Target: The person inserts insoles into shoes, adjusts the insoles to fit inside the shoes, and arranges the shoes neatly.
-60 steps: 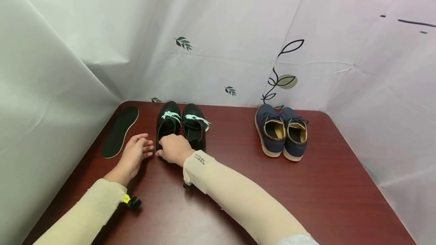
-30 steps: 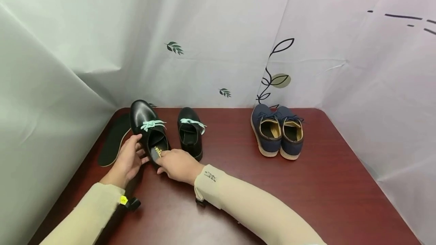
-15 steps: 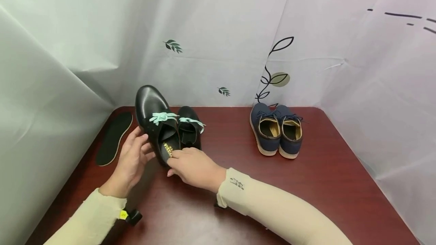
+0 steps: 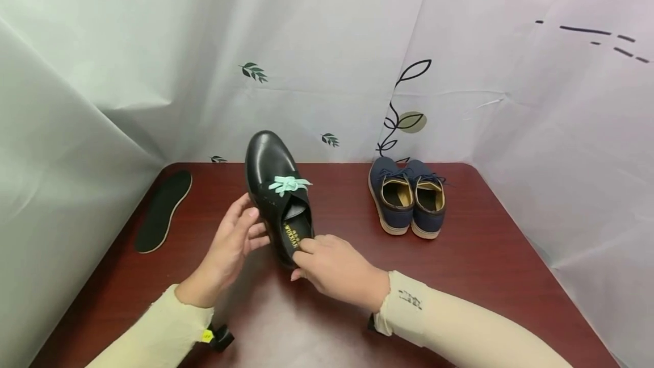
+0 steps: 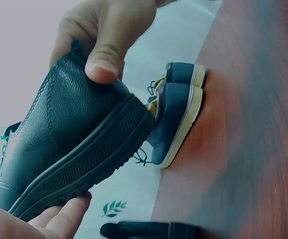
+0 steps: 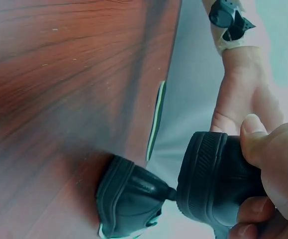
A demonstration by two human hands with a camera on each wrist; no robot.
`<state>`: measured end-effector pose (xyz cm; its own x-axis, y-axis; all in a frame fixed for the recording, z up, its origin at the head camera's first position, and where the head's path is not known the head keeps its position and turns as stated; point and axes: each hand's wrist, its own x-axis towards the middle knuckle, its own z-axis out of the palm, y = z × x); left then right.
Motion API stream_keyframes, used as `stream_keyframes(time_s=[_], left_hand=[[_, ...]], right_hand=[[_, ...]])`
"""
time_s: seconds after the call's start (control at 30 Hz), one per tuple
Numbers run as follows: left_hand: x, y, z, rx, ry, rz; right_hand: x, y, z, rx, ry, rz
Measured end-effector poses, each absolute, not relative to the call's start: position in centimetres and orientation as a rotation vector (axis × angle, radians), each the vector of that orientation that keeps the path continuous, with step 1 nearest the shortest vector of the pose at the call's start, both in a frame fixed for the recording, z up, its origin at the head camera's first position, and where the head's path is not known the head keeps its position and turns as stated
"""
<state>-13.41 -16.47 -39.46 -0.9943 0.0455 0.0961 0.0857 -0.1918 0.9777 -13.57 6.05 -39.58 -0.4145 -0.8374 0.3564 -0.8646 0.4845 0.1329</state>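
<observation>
A black leather shoe point(image 4: 268, 163) with mint-green laces is raised off the table, toe up, showing gold lettering on its insole. My right hand point(image 4: 337, 268) pinches it at the heel, thumb outside and fingers at the opening. My left hand point(image 4: 230, 243) is at its left side, with relaxed fingers touching under the sole, as the left wrist view shows. The second black shoe point(image 6: 134, 199) stands on the table in the right wrist view; in the head view the raised shoe hides it.
A dark insole point(image 4: 163, 212) lies at the left edge of the reddish-brown table point(image 4: 490, 288). A pair of navy shoes point(image 4: 406, 197) stands at the back right. White patterned sheeting point(image 4: 327, 72) encloses the back and sides.
My right hand has taken the left black shoe by the heel, lifted it, tilted its toe up and brought it rightward. My left hand has come to its side and followed.
</observation>
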Motion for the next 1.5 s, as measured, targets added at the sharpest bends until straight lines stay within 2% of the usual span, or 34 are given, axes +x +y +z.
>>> stream_keyframes(time_s=[0.53,0.8,1.1,1.3,1.5], left_hand=[[-15.5,-11.5,-42.3,-0.408,-2.363,-2.376],[-15.7,-10.0,-44.1,-0.271,-2.695,-2.013],[-16.2,-9.4,-46.0,-0.133,-2.834,-1.845],[-16.9,-9.1,-47.1,-0.112,-2.903,-1.602],[-17.2,-8.8,-47.3,-0.112,-2.927,-1.551]], right_hand=[[-12.1,11.1,-41.9,1.370,-2.417,0.206],[-12.2,11.2,-43.4,1.383,-2.439,0.294],[-13.3,11.0,-44.7,1.363,-2.575,0.386],[-14.0,10.8,-45.7,1.337,-2.625,0.421],[-14.7,11.0,-45.2,1.296,-2.753,0.490]])
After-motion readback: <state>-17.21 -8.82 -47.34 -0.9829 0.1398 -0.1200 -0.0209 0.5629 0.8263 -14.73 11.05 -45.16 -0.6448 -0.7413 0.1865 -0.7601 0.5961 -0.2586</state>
